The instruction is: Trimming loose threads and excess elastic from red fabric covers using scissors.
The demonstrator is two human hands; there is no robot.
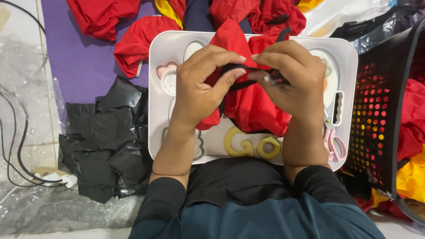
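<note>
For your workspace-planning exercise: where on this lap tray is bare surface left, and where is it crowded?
Bare: the white tray's left strip beside the left hand, and its near edge under both wrists. Crowded: centre under the red fabric; right edge holds pink scissors.

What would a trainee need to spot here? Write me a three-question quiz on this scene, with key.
1. True or false: both hands grip the black strap of the red fabric piece.
2. Where do the pink scissors lie? A) in the black basket B) on the white lap tray by the right hand C) on the black plastic sheet
3. Fill in: the left hand works over the white ____.

Key: 1 true; 2 B; 3 lap tray.
</note>
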